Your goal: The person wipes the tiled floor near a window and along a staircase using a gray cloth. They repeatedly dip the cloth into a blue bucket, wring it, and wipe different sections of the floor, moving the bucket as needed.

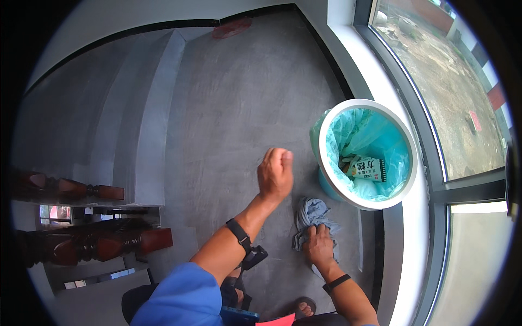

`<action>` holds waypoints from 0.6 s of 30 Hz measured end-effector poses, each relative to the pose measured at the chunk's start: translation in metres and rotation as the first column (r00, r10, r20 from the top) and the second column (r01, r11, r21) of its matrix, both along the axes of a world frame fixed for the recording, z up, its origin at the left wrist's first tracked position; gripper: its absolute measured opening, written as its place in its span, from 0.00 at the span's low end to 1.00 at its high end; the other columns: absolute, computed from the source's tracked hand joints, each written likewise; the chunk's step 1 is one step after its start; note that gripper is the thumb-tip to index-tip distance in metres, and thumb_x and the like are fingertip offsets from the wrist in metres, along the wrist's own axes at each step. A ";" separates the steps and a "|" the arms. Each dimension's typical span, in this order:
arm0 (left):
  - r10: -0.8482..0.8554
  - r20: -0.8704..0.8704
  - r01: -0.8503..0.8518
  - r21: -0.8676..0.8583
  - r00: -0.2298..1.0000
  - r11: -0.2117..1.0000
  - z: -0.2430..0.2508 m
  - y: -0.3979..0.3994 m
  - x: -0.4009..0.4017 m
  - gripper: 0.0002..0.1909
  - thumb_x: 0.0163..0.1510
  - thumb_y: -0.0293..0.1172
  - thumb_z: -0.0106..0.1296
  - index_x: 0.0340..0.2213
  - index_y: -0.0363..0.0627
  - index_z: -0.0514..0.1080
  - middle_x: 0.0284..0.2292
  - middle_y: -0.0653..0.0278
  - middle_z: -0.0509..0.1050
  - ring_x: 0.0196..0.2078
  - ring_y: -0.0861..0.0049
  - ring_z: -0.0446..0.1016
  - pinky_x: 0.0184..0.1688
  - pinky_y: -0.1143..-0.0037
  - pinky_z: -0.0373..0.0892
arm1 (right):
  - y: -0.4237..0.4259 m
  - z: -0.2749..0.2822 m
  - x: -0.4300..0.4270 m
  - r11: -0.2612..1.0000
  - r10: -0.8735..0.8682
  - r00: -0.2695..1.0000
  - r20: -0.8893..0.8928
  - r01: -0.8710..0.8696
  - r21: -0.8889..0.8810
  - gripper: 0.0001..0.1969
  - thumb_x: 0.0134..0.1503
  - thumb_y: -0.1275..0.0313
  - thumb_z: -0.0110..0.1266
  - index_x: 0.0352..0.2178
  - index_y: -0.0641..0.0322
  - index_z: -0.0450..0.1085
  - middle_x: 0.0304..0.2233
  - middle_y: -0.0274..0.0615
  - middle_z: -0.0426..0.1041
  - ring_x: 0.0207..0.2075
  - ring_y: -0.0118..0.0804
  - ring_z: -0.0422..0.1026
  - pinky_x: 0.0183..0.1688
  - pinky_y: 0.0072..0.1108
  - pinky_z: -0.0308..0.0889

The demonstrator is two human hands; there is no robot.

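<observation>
My left hand [275, 173] is held out over the grey floor, its fingers curled into a fist, and nothing shows in it. Lower right, my right hand [319, 245] is on a crumpled grey cloth [312, 214] lying on the floor, with its fingertips pressed into the folds. Just above the cloth in the view stands a round bin with a pale rim [412, 155], lined with a thin green plastic bag [359, 122]. A printed wrapper [368, 168] and other waste lie inside the bin.
A window with a dark frame [440, 191] and white sill [416, 248] runs along the right. Steps [155, 118] and turned dark-wood balusters [110, 244] are on the left. A reddish round object [231, 27] lies at the far wall. My sandalled foot [306, 308] is below.
</observation>
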State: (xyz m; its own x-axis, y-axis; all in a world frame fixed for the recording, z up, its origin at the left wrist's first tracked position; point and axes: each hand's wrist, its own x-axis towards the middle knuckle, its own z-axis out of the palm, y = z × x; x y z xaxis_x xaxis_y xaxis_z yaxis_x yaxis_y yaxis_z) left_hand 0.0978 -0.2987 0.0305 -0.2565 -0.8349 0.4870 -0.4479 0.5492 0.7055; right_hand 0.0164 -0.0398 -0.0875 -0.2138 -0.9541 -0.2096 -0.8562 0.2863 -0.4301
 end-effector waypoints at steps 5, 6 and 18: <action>-0.281 -0.013 0.265 -0.296 0.960 0.918 0.116 0.033 -0.091 0.13 0.64 0.33 0.56 0.25 0.44 0.70 0.23 0.58 0.68 0.31 0.57 0.72 0.36 0.58 0.67 | 0.001 0.000 -0.002 0.999 0.013 1.000 0.005 -0.013 -0.030 0.20 0.47 0.71 0.63 0.41 0.63 0.68 0.43 0.53 0.68 0.47 0.57 0.71 0.48 0.38 0.74; -0.310 0.092 0.323 -0.325 0.946 0.889 0.127 0.037 -0.106 0.09 0.60 0.34 0.60 0.31 0.43 0.72 0.33 0.56 0.73 0.44 0.56 0.73 0.48 0.54 0.66 | 0.001 0.000 -0.002 0.999 0.010 1.000 0.014 -0.010 -0.048 0.20 0.47 0.71 0.63 0.41 0.64 0.68 0.43 0.54 0.68 0.47 0.57 0.71 0.48 0.39 0.74; -0.476 0.339 0.439 0.184 0.811 0.879 -0.045 0.132 0.035 0.25 0.61 0.35 0.59 0.58 0.47 0.69 0.59 0.50 0.70 0.60 0.45 0.68 0.61 0.55 0.66 | 0.022 -0.004 -0.005 0.964 0.006 0.987 0.159 0.037 -0.263 0.20 0.48 0.75 0.59 0.46 0.61 0.71 0.41 0.54 0.69 0.45 0.61 0.70 0.49 0.43 0.70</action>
